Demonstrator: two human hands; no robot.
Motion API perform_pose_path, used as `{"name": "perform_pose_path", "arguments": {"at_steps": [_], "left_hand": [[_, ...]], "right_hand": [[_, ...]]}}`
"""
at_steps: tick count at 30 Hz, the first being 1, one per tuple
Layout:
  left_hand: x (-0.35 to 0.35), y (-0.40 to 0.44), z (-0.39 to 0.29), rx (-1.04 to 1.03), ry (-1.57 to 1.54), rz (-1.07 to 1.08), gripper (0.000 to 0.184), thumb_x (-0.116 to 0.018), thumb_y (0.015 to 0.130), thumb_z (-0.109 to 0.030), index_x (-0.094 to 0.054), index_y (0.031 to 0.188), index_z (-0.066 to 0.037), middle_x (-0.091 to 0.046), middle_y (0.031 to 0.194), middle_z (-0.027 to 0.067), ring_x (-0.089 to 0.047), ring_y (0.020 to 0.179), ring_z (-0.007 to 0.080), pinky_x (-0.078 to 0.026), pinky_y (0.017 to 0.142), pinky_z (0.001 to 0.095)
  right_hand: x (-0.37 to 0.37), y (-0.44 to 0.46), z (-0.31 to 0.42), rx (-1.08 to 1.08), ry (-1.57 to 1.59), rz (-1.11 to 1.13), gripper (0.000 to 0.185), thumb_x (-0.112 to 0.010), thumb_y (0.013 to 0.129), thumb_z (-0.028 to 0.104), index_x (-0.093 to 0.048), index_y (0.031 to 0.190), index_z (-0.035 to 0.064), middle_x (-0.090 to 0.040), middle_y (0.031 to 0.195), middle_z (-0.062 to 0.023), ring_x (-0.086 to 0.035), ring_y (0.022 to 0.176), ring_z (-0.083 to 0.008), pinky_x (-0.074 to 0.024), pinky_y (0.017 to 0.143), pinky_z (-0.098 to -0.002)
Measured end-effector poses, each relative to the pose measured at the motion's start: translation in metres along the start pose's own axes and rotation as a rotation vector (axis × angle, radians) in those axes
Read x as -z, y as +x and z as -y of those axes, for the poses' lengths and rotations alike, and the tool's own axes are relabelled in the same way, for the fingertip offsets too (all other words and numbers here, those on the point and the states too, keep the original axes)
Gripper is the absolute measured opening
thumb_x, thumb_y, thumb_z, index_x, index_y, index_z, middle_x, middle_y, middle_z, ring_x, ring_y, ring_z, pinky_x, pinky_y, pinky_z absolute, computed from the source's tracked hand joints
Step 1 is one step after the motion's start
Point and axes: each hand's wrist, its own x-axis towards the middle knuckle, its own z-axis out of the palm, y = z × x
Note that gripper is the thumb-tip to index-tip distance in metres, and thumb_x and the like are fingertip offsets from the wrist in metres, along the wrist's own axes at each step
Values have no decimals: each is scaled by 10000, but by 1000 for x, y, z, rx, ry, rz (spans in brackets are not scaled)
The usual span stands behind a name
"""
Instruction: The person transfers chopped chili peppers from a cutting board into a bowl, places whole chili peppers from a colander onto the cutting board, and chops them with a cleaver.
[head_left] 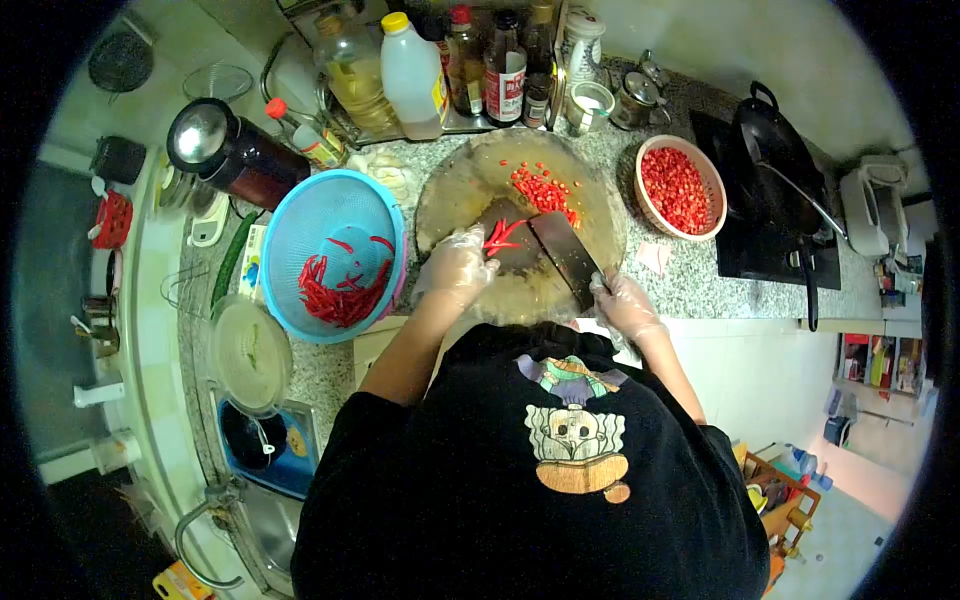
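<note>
My left hand [458,268], in a clear plastic glove, is closed on a few long red chillies [505,234] lying on the round chopping board [450,185]. My right hand [628,306], gloved the same way, grips the handle of a cleaver [563,255]. The broad dark blade slants across the board, its far end beside the chillies' tips. Just beyond the blade lies a loose pile of chopped red chilli [541,190], with a few bits scattered further back. My palms hide part of the chillies and most of the cleaver's handle.
Left of the board stands a blue colander [285,210] with whole red chillies inside. A pale basket [648,215] of chopped chilli sits to the right, near a black wok [775,150] on the stove. Garlic [382,172] and several bottles [415,80] line the back.
</note>
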Motion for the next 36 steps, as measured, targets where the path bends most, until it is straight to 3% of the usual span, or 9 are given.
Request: {"name": "perform_pose_path", "arguments": {"at_steps": [2, 7, 14, 18, 24, 27, 28, 32, 36], "left_hand": [[4, -8, 9, -8, -31, 32, 579, -740, 776, -254, -571, 1270, -4, -615, 1207, 240, -593, 1127, 383, -466, 981, 430], [4, -7, 11, -145, -76, -159, 418, -647, 797, -133, -616, 1207, -59, -628, 1092, 215, -617, 1007, 388, -498, 890, 464], [-5, 22, -6, -189, 17, -194, 280, -646, 797, -147, -670, 1068, -78, -655, 990, 183, -638, 914, 372, -502, 826, 474], [-10, 42, -3, -147, 78, -77, 195, -667, 795, -200, -680, 954, -87, -676, 884, 160, -651, 871, 355, -512, 790, 471], [-8, 49, 7, -171, 15, -368, 131, -678, 790, -182, -661, 859, -72, -663, 807, 165, -651, 785, 366, -518, 732, 457], [18, 46, 10, -78, -298, -293, 168, -687, 784, -214, -656, 833, -57, -656, 797, 183, -644, 756, 381, -513, 713, 469], [22, 46, 23, -184, -331, -312, 153, -662, 772, -197, -662, 842, -60, -644, 741, 149, -628, 713, 327, -516, 677, 418], [24, 56, 22, -176, 282, -16, 241, -678, 775, -296, -694, 797, -57, -682, 842, 153, -647, 793, 357, -523, 747, 453], [6, 68, 7, -172, 253, 83, 252, -709, 761, -312, -687, 803, -65, -683, 841, 156, -650, 827, 363, -519, 756, 462]], "right_hand": [[-4, 1, -7, -8, -19, 0, 275, -574, 932, 284, -615, 982, 16, -668, 849, -243, -675, 844, -386, -509, 766, -470], [6, -6, 5, -43, 103, 20, 276, -562, 957, 284, -602, 953, 11, -670, 674, -154, -703, 613, -262, -528, 675, -419], [-3, -1, -10, 17, 52, -17, 249, -562, 940, 268, -609, 1008, 34, -651, 852, -267, -635, 871, -439, -497, 763, -508], [-6, -2, -10, 34, 61, -45, 252, -570, 927, 259, -594, 1022, 26, -653, 881, -268, -635, 895, -438, -488, 777, -520], [-14, -2, -21, 43, 74, -31, 264, -550, 942, 275, -574, 1048, 34, -653, 858, -266, -639, 856, -442, -493, 749, -530], [-20, 3, -28, 21, 110, -7, 280, -534, 955, 296, -566, 1054, 36, -652, 841, -263, -641, 826, -441, -497, 726, -532], [-21, 3, -30, 41, 101, -25, 285, -529, 959, 303, -566, 1053, 37, -652, 836, -262, -641, 820, -440, -497, 722, -532], [-19, 5, -29, 72, 25, -28, 282, -528, 959, 303, -568, 1035, 35, -652, 840, -257, -641, 835, -435, -495, 735, -533], [-14, 4, -18, 76, 83, -1, 264, -539, 944, 284, -568, 1028, 36, -650, 852, -260, -641, 855, -431, -497, 755, -526]]}}
